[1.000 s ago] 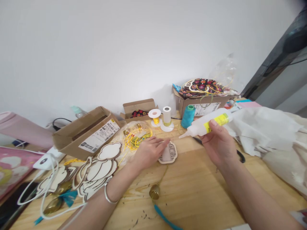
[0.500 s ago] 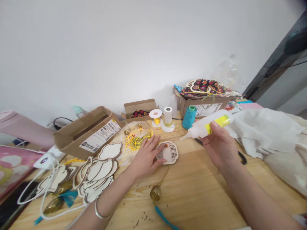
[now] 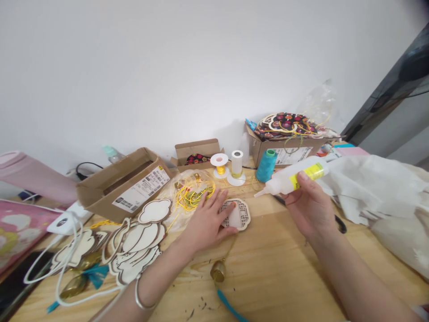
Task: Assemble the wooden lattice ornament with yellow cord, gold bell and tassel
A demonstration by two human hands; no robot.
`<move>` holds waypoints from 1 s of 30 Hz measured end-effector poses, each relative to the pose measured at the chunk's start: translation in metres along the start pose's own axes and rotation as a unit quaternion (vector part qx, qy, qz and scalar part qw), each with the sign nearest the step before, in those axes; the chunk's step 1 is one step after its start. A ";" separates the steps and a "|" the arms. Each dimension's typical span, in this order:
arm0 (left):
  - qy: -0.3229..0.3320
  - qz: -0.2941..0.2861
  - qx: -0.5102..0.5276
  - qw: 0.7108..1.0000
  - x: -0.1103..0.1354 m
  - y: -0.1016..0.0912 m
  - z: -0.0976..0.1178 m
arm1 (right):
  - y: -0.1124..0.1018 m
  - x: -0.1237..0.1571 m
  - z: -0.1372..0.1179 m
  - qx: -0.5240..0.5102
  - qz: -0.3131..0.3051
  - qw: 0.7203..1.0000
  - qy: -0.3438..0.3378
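Observation:
My left hand (image 3: 207, 221) lies flat with fingers spread on the wooden table (image 3: 284, 264), its fingertips and thumb touching the left edge of a small wooden lattice plaque (image 3: 238, 213). A thin cord runs from the plaque down to a gold bell (image 3: 217, 271) with a teal tassel (image 3: 231, 308). My right hand (image 3: 310, 206) is closed around a white glue bottle (image 3: 295, 175) with a yellow label. The bottle is held in the air, its nozzle pointing left, above and to the right of the plaque.
Wooden cloud cutouts (image 3: 134, 241) and a white cable (image 3: 63, 264) lie at left. Cardboard boxes (image 3: 124, 183) stand behind, with a bag of yellow cord (image 3: 189, 192), white spools (image 3: 229, 167), a teal thread cone (image 3: 266, 165) and white cloth (image 3: 375, 188) at right.
My left hand drew back off the plaque, uncovering it, and now rests at its left edge. The glue bottle stayed almost where it was.

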State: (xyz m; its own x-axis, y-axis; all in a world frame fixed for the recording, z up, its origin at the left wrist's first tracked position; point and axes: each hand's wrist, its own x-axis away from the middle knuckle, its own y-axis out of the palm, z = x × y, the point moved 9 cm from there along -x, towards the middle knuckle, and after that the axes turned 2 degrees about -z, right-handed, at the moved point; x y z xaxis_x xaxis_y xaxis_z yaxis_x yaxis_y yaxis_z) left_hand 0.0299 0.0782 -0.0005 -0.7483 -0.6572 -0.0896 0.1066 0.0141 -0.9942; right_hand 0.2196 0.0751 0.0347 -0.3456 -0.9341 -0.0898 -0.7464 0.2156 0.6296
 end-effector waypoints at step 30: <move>-0.048 0.007 0.039 0.998 0.002 0.007 -0.011 | -0.004 -0.004 0.013 -0.020 0.008 0.999 0.037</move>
State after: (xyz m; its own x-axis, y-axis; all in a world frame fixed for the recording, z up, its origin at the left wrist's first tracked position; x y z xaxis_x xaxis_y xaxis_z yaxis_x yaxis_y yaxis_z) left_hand 0.0216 0.0853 -0.0082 -0.6805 -0.7268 -0.0931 0.1695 -0.0326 -0.9850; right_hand 0.2164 0.0814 0.0232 -0.3127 -0.9495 -0.0237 -0.7173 0.2197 0.6612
